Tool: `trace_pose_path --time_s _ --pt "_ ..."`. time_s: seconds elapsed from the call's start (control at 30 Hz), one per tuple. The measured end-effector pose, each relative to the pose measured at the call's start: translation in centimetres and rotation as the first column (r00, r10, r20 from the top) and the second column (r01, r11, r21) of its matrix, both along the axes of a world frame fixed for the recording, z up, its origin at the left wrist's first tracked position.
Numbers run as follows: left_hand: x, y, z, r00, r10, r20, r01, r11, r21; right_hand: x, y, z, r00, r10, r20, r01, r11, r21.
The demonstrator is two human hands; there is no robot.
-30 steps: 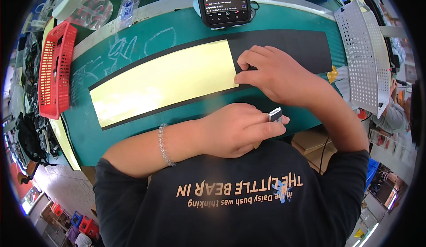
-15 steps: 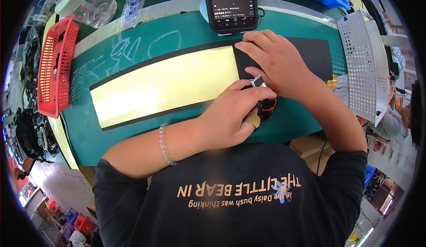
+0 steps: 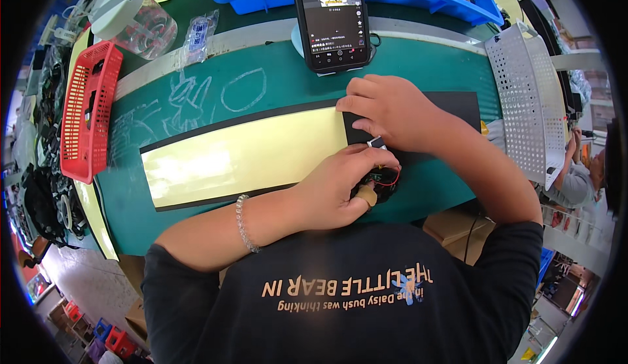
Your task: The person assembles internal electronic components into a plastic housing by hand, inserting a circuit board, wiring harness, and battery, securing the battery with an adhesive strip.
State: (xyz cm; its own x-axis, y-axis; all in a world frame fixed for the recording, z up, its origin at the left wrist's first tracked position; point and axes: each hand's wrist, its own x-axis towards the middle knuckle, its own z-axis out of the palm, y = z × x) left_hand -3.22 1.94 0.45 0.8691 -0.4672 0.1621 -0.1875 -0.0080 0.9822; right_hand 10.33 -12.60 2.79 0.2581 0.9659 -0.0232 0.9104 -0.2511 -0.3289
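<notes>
My left hand [image 3: 337,184] is closed round a small round black device [image 3: 386,179] with a green circuit board and a thin red wire; the palm hides part of it. A small silver-and-black block [image 3: 376,143] pokes up at its fingertips. A tan wrap [image 3: 367,196] covers part of its thumb. Just beyond, my right hand [image 3: 396,112] has its fingers curled over a long black strip [image 3: 451,104], at the end of the pale yellow sheet [image 3: 248,158] lying on it. Whatever its fingertips pinch is too small or hidden to make out.
A phone [image 3: 333,30] stands upright behind the strip. Blue bins [image 3: 418,0] with black parts line the back. To the left are a red basket [image 3: 91,112] and a clear jug [image 3: 147,33]; a white perforated basket [image 3: 523,102] stands right. The green mat [image 3: 196,115] bears chalk drawings.
The whole scene sits lower in the picture, with more of the blue bin showing. The round device shows more beside my left hand. My right fingertips are slightly further left at the sheet's end.
</notes>
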Motion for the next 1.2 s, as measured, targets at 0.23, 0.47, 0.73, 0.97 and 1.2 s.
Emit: trace_pose_path --time_s 0.23,0.47,0.73,0.97,1.2 --pt "0.2 -0.6 -1.2 0.991 0.032 -0.130 -0.051 0.989 -0.142 0.4 0.1 0.1 0.995 0.062 0.077 -0.059 0.997 -0.040" --pt "0.3 -0.7 -1.4 0.975 0.023 -0.219 -0.067 0.979 -0.194 0.7 1.6 1.6 0.982 0.159 0.104 -0.133 0.966 -0.223" --pt "0.4 -0.2 -0.9 0.962 -0.053 -0.268 0.010 0.988 -0.157 1.1 1.1 0.9 0.971 0.211 0.117 -0.187 0.964 -0.190" --pt "0.4 -0.5 -1.4 0.980 0.041 -0.196 -0.076 0.981 -0.178 1.3 0.8 0.7 0.962 0.242 0.124 -0.221 0.961 -0.166" --pt "0.5 -0.1 -0.8 0.961 -0.034 -0.276 0.004 0.994 -0.107 1.7 0.4 0.1 0.941 0.293 0.168 -0.278 0.955 -0.107"
